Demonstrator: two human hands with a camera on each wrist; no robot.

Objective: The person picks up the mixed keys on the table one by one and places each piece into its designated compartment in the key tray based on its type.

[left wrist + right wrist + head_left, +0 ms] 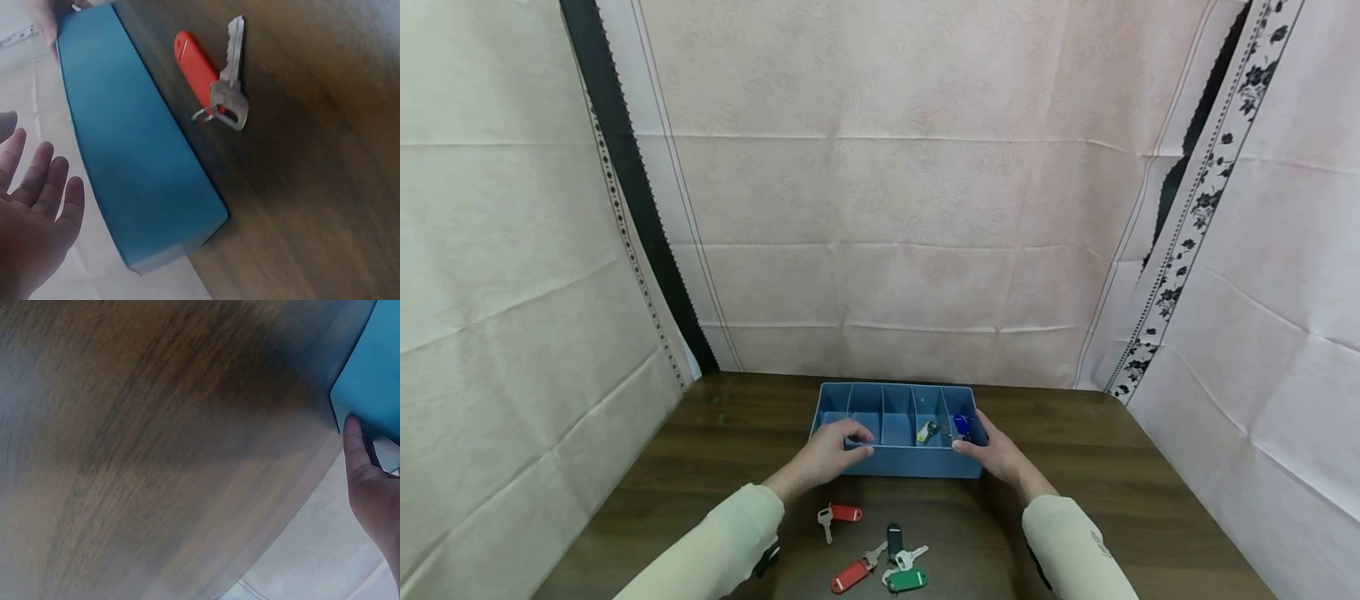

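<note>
A blue divided tray (910,463) stands on the table, its compartments in a row. My right hand (1000,457) grips its right end, thumb at the front corner and fingers along the end wall. Above the front left part hovers my left hand (833,450), fingers loosely bent and holding nothing; the left wrist view has this hand (40,215) apart from the tray wall (125,137). A key with a yellowish tag (927,432) lies in the fourth compartment from the left. The rightmost one holds a blue key tag (961,427), partly hidden by the front wall.
In front of the tray lie a key with a red tag (847,513), another red key tag (852,576), a black key tag (895,540) and a green key tag (907,581), with keys close together. Pale cloth (880,200) hangs behind and beside the wooden table (1135,500).
</note>
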